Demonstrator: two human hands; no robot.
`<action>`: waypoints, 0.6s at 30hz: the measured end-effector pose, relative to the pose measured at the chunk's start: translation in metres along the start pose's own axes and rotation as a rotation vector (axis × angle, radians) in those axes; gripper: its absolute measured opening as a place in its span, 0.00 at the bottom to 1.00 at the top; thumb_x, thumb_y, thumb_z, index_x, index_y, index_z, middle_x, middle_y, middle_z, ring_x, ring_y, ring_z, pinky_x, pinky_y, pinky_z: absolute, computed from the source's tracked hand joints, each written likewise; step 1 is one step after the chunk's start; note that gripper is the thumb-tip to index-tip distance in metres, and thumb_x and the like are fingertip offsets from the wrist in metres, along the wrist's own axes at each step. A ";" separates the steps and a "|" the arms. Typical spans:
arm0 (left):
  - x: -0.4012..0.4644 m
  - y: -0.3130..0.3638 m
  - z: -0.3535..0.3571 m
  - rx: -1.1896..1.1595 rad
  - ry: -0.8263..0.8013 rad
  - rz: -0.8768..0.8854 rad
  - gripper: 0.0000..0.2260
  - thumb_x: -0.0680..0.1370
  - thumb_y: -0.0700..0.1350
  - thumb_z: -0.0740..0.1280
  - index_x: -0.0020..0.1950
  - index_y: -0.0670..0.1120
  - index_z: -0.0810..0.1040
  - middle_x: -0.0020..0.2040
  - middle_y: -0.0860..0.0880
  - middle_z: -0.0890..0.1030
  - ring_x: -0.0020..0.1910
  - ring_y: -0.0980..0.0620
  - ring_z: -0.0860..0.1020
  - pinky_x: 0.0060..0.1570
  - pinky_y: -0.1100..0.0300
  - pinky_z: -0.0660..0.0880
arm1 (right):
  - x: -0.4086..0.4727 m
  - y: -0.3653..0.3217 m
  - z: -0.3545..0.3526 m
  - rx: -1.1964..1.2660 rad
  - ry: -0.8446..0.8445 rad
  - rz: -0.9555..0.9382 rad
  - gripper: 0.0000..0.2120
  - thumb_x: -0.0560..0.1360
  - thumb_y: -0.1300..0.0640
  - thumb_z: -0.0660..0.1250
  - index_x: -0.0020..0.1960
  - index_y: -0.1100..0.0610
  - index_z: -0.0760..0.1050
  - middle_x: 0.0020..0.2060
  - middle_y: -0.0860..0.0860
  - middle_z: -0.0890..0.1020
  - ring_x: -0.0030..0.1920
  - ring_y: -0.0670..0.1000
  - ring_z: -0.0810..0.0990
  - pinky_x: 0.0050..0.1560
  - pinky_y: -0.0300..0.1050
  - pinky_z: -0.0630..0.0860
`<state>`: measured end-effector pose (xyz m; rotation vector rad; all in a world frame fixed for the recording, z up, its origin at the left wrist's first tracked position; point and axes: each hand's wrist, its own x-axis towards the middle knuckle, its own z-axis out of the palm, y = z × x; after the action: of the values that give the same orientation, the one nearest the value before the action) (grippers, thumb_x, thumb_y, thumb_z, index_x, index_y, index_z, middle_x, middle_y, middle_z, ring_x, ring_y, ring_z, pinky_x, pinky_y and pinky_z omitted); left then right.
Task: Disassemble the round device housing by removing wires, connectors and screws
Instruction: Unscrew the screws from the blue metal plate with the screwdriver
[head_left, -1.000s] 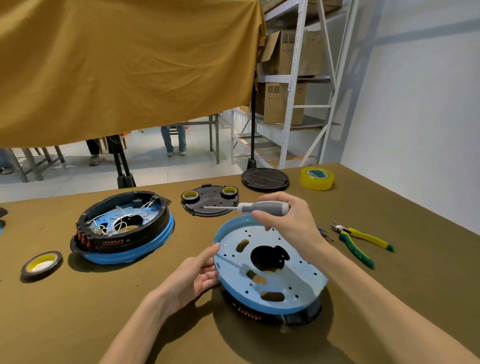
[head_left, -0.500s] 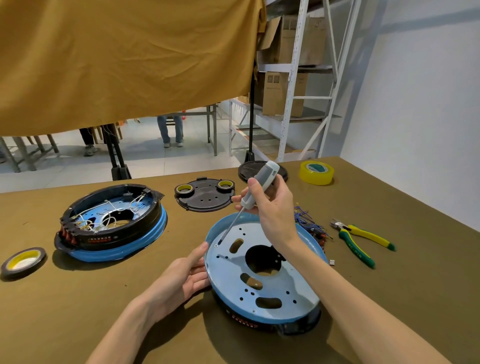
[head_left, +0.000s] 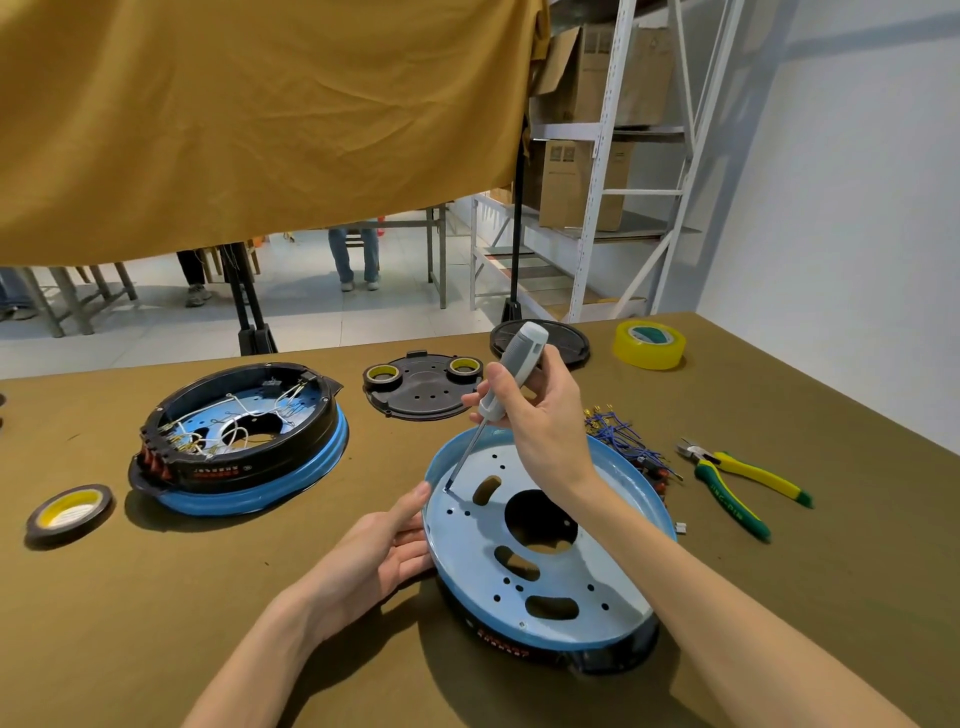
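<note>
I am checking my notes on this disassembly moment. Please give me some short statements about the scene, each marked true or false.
1. The right hand holds the grey-handled screwdriver with its tip on the upturned blue round metal housing plate. True.
2. The left hand holds the yellow-green pliers. False: it rests open against the plate's rim; the pliers lie on the table.
3. The second black-and-blue housing has white wires inside. True.
4. The yellow tape roll sits on the plate. False: it stands on the olive table.

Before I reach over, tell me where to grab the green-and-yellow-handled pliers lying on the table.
Grip the green-and-yellow-handled pliers from above, around both handles mid-length. They lie flat on the olive table, handles spread toward the near right, metal nose pointing at the wire pile.
</note>
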<state>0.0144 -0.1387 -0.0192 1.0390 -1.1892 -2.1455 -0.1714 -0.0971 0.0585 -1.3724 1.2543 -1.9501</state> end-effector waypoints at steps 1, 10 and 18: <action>0.000 0.000 0.000 -0.001 0.000 -0.002 0.29 0.71 0.58 0.73 0.65 0.40 0.77 0.56 0.41 0.87 0.56 0.45 0.85 0.54 0.53 0.83 | 0.001 0.000 0.000 -0.016 -0.006 -0.004 0.08 0.81 0.56 0.68 0.57 0.56 0.72 0.45 0.60 0.83 0.44 0.57 0.87 0.41 0.48 0.85; 0.000 0.001 0.000 0.022 -0.032 0.004 0.25 0.74 0.56 0.71 0.63 0.39 0.79 0.55 0.41 0.87 0.55 0.45 0.86 0.50 0.56 0.84 | 0.009 -0.016 0.009 -0.487 -0.027 -0.076 0.14 0.76 0.51 0.75 0.52 0.58 0.73 0.41 0.51 0.81 0.41 0.52 0.82 0.43 0.56 0.81; 0.008 -0.006 -0.007 0.057 -0.040 0.027 0.30 0.71 0.60 0.73 0.64 0.39 0.78 0.57 0.40 0.86 0.57 0.44 0.85 0.49 0.56 0.84 | 0.027 -0.058 0.038 -1.157 -0.106 -0.278 0.20 0.82 0.36 0.59 0.50 0.54 0.71 0.37 0.50 0.81 0.36 0.56 0.80 0.38 0.51 0.78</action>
<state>0.0149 -0.1450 -0.0300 1.0025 -1.2828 -2.1319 -0.1399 -0.1055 0.1261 -2.1917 2.3932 -1.1919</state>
